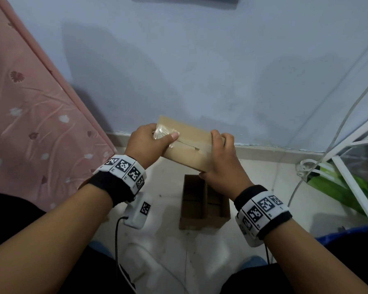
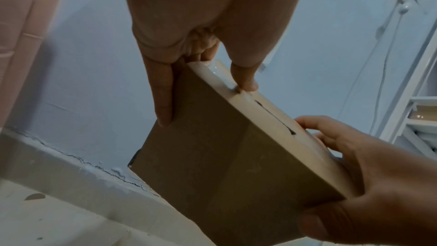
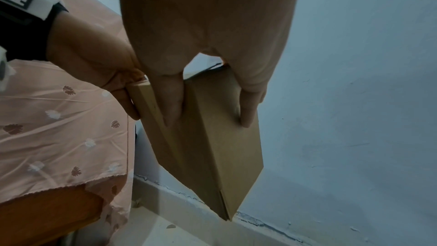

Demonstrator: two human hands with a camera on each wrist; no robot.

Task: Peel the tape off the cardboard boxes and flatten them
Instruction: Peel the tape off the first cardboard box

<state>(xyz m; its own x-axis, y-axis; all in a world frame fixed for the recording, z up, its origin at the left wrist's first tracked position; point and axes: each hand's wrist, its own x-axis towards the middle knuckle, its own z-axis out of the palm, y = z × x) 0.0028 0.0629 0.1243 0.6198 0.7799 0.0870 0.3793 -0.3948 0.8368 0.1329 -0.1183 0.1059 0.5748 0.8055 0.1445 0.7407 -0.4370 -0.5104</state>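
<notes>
gripping light, stiff cardboard box (image 1: 187, 143) both ends: left hand (image 1: 149, 143) thumbing crinkled clear tape (image 1: 165, 132) at 9 o'clock, right hand (image 1: 223, 160) clamping 3 o'clock.

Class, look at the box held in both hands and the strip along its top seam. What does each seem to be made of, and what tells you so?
Held box: looks like brown cardboard, matte; flat panels with sharp folded edges.
Tape: probably clear plastic film, glossy; it glints and crumples under the left hand, and the cardboard shows through it.
</notes>
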